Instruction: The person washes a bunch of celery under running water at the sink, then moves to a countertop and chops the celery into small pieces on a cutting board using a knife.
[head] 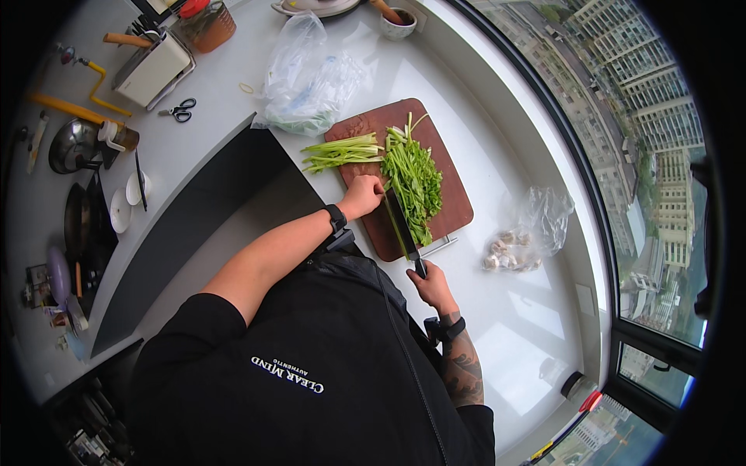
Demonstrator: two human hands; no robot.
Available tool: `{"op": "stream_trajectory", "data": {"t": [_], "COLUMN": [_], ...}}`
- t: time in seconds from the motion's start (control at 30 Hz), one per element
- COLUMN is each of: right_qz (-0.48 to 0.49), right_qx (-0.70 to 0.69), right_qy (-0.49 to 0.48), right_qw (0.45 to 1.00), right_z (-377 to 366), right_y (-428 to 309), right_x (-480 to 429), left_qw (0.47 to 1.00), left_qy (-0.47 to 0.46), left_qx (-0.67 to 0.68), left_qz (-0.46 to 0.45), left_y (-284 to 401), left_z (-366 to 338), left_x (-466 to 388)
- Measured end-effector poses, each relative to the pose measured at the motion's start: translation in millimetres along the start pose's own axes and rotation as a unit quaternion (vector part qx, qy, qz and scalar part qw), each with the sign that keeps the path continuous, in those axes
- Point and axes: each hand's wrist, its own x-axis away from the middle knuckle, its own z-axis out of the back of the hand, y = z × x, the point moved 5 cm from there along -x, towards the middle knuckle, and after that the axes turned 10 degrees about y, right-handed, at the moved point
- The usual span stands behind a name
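Observation:
My right hand (434,288) grips the black handle of a kitchen knife (402,224), whose dark blade lies over a brown wooden cutting board (454,198). Close to the blade's far end, my left hand (362,196) pinches the end of a thin green stalk (398,232) that runs along the blade's left side. A pile of leafy celery (412,177) spreads to the right of the knife. Beyond my left hand lies a bundle of trimmed celery stalks (344,152), partly overhanging the board's left edge. The fingertips of my left hand are partly hidden.
A clear plastic bag (315,81) sits just past the board. To the right is a bag of what looks like garlic or mushrooms (510,250). Scissors (180,109), a knife block (154,70) and a mortar with pestle (398,24) stand farther off. A window (641,175) borders the counter.

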Motion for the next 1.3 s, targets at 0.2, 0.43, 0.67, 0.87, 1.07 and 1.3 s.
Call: {"op": "stream_trajectory", "data": {"t": [0.2,0.43,0.67,0.87,1.07,1.3], "right_qz": [-0.010,0.009,-0.005,0.027,0.014,0.017], "right_qx": [0.011,0.027,0.025,0.024,0.028,-0.033], "right_qy": [-0.020,0.014,0.008,0.034,0.019,0.041], "right_qw": [1.000,0.999,1.000,0.999,0.999,0.998], "right_z": [2,-6,-10,-13,-15,-22], "right_y": [2,-4,-7,-2,3,-6], "right_x": [-6,-6,-17,-16,-14,-26], "left_qw": [1.000,0.998,0.997,0.996,0.999,0.996], "left_qy": [0.015,0.052,0.070,0.077,0.045,0.076], "left_qx": [-0.009,-0.010,-0.013,-0.030,0.000,-0.009], "left_qz": [0.007,0.014,0.006,0.014,0.025,0.033], "left_y": [3,5,0,4,6,5], "left_z": [1,1,0,-2,1,1], "left_x": [2,8,9,10,8,5]}}
